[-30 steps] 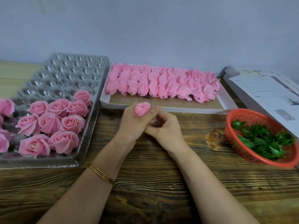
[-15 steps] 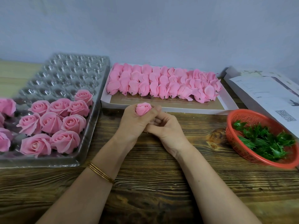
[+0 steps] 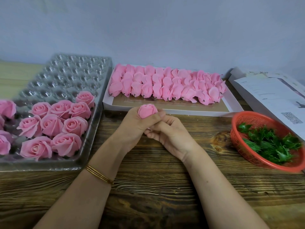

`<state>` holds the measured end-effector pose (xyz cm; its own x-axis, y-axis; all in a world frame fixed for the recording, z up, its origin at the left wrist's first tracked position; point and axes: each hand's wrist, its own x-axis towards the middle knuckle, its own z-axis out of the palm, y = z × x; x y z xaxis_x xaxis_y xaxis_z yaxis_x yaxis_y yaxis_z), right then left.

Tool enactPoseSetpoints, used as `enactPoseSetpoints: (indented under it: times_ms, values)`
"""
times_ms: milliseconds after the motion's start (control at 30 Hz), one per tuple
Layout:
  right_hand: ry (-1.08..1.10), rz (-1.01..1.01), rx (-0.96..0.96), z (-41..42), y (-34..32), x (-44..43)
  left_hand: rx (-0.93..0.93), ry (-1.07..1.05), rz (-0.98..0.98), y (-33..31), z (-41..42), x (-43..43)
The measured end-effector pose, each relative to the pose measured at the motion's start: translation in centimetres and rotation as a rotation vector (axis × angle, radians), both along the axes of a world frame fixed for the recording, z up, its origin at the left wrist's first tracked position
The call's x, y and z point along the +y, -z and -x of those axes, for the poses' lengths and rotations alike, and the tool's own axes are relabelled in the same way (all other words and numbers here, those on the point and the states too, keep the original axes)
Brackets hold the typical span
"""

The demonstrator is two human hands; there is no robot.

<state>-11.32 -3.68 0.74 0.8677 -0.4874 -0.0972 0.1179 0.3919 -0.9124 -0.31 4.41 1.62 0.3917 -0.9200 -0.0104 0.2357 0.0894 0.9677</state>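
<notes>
Presently held: a pink rose bud (image 3: 147, 110), upright, its top showing above the fingers, over the middle of the tabletop (image 3: 148, 187) and just in front of the white box's near rim.
Left grip (image 3: 133, 128): fingers and thumb curled round the lower half of the rose bud; gold bangles (image 3: 99, 175) on the wrist.
Right grip (image 3: 171, 136): fingers curled, pressed against the underside of the left grip; whether it pinches the bud's base cannot be told, as that part is hidden.
Left edge: a clear blister tray (image 3: 69, 71) runs from the near-left part of the tabletop toward the far edge; finished roses (image 3: 51, 124) fill its near cups, and the far cups hold nothing.
Far edge, centre: a shallow white box (image 3: 198, 112) holds rows of loose pink petal heads (image 3: 165, 86) along its far side; a bare brown strip of floor lies along its near side.
Right edge: a red mesh basket (image 3: 247, 116) with green leaf pieces (image 3: 272, 144), well apart from the right grip.
Far-right corner: printed sheets (image 3: 272, 93), behind the basket.
Open room: bare wood between the tray's right rim and the basket, and across the near edge under both forearms.
Narrow gap: between the tray's right rim and the box's left rim.
</notes>
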Motion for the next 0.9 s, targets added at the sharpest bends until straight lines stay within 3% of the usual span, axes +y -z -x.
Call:
enactPoseSetpoints:
  times_ms: [233, 467, 600, 900]
  values:
    - [-0.026, -0.031, -0.014, 0.1, -0.1, 0.1, 0.001, -0.010, 0.004, 0.3, 0.0, -0.1]
    - [0.177, 0.266, 0.047, -0.3, 0.7, 0.5, 0.016, -0.067, -0.041, 0.8, -0.3, -0.6]
    - [0.193, 0.327, 0.054, -0.3, 0.9, 0.5, 0.011, -0.065, -0.042, 1.0, -0.2, -0.6]
    - [0.026, 0.050, 0.010, -0.1, 0.1, 0.1, 0.031, 0.114, 0.027, 0.4, -0.7, 0.1]
